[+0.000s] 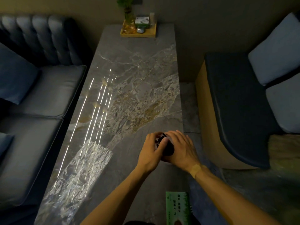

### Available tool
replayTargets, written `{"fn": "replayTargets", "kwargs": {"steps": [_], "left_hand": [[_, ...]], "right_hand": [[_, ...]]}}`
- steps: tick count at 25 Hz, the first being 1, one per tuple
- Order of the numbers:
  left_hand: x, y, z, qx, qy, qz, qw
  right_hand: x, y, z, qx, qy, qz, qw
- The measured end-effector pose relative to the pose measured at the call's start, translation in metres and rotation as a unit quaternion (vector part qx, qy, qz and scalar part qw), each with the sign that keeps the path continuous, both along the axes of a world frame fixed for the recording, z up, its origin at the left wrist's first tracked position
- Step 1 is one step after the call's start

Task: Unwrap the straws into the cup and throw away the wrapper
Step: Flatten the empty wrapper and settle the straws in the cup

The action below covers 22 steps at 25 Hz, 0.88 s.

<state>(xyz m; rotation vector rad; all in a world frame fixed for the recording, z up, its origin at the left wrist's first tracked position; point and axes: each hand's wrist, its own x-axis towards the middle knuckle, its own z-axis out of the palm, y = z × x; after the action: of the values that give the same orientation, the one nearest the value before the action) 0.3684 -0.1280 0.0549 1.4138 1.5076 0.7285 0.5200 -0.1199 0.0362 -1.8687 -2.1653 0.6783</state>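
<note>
Both hands meet over the near right part of the marble table [129, 82]. Between them is a dark bundle of straws [160, 139] whose black ends poke up, and a dark rounded body [168, 148] below it that may be the cup or the wrapped bundle; I cannot tell which. My left hand [150, 151] curls its fingers round the top of the bundle from the left. My right hand [180, 146] wraps over it from the right. A pale edge shows under my right palm. No loose wrapper is visible.
A green printed box [177, 208] lies at the table's near right edge. At the far end stands a wooden tray [138, 32] with a plant vase and a tissue box. Blue sofas flank the table left [40, 95] and right [235, 103].
</note>
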Motion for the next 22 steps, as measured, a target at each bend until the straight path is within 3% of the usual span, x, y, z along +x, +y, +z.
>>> {"fn": "replayTargets", "kwargs": {"steps": [2,5,13,19,22], "left_hand": [[-0.011,-0.002,-0.003,-0.062,-0.078,-0.008,0.995],[-0.018,-0.005,-0.005,-0.102,-0.063,-0.086,0.989],[-0.033,-0.016,-0.012,-0.054,-0.014,-0.082,0.995],[-0.037,-0.015,-0.010,-0.024,-0.027,-0.052,0.998],[-0.024,-0.011,-0.002,0.029,0.017,-0.062,0.997]], "right_hand": [[0.005,-0.001,-0.002,-0.023,-0.005,0.019,1.000],[0.006,-0.003,-0.001,-0.058,0.008,0.040,0.997],[-0.021,-0.022,0.004,-0.093,0.008,0.037,0.995],[-0.022,-0.018,0.007,-0.049,-0.028,0.052,0.997],[-0.031,-0.017,0.007,-0.034,-0.012,0.048,0.998]]}}
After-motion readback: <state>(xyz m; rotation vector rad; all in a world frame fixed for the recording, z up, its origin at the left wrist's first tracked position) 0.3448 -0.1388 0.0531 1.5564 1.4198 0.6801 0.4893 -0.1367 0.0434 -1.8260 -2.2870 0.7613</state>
